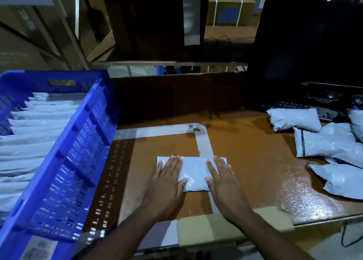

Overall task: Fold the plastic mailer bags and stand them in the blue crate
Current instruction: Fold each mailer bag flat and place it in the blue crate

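Observation:
A folded grey plastic mailer bag (193,174) lies flat on the brown table inside a white tape outline. My left hand (168,178) presses flat on its left part with straight fingers. My right hand (223,178) presses flat on its right part the same way. The blue crate (78,145) stands at the left, with several folded mailers (33,138) upright in a row inside it.
A pile of unfolded grey mailers (330,145) lies at the right of the table. Behind them are a black keyboard (306,106) and a dark monitor (306,43). A raised dark board (176,94) closes the table's back edge.

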Demonstrator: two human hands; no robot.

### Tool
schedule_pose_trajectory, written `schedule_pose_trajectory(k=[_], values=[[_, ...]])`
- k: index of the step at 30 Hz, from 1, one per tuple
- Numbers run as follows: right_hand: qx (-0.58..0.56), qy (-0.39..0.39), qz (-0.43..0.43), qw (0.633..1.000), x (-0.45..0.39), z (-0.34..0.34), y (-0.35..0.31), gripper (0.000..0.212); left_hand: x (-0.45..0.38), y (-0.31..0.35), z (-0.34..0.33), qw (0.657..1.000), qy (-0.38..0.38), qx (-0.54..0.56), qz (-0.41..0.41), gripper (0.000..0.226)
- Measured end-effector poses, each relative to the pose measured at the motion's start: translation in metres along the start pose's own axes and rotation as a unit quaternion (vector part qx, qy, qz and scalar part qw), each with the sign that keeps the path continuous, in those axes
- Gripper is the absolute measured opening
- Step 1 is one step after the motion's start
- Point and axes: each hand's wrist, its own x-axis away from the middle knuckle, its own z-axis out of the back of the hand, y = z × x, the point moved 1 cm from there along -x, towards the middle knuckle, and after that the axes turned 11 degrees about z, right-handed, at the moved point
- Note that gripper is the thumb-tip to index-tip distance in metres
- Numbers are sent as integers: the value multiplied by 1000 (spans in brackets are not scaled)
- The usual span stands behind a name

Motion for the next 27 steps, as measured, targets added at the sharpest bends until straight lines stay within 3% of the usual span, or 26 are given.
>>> schedule_pose_trajectory(k=[7, 15, 17, 21, 24, 27], values=[[57, -18, -2, 998, 3, -1, 4, 65, -1, -8, -4, 998, 0, -55, -33, 72], [27, -47, -15, 998, -4, 9, 1, 72, -6, -8, 0, 1000, -12, -8, -20, 71], [31, -51, -19, 998, -5, 17, -2, 65, -6, -7, 4, 1000, -22, 8, -19, 74], [44, 60, 71, 995, -19, 21, -21, 53, -2, 4, 13, 999, 17, -4, -42, 72], [44, 35, 139, 989, -9, -7, -32, 45, 16, 0, -4, 998, 9, -22, -58, 68], [46, 14, 126, 991, -10, -17, -27, 51, 11, -8, -12, 998, 9, -21, -57, 64]])
